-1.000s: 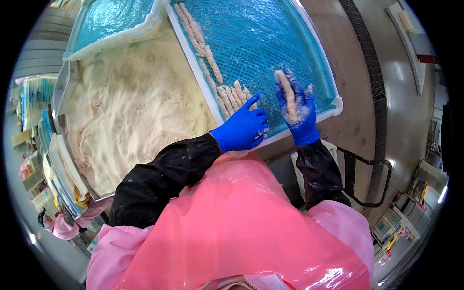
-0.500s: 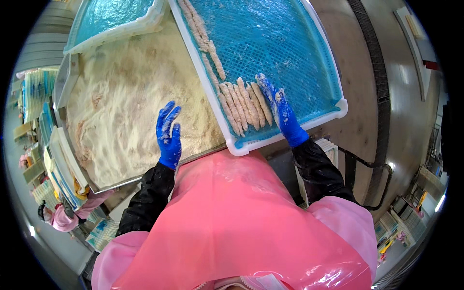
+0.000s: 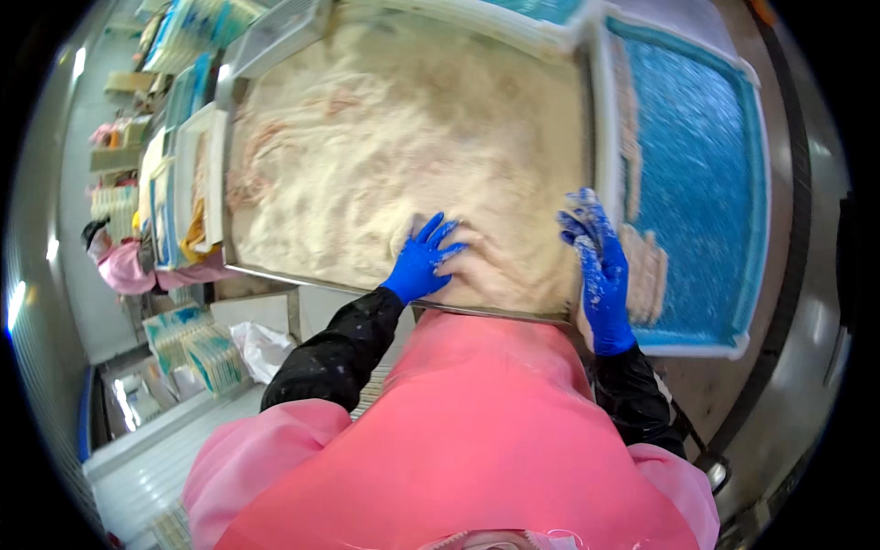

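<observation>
Head view: left hand (image 3: 423, 259) is pressing flat, fingers spread and grasping nothing, into the crumb tray (image 3: 275, 275) at centre frame, likely coating a piece. Right hand (image 3: 598, 266), fingers loose and empty, is hovering between it and the blue tray (image 3: 756, 183) holding breaded strips (image 3: 646, 270) at right.

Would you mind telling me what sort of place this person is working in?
Most likely a food-processing line for breading. A big metal tray of pale crumb fills the bench, breaded strips lie in a blue mesh tray, and the worker wears blue gloves, left hand in the crumb, and a pink apron.
</observation>
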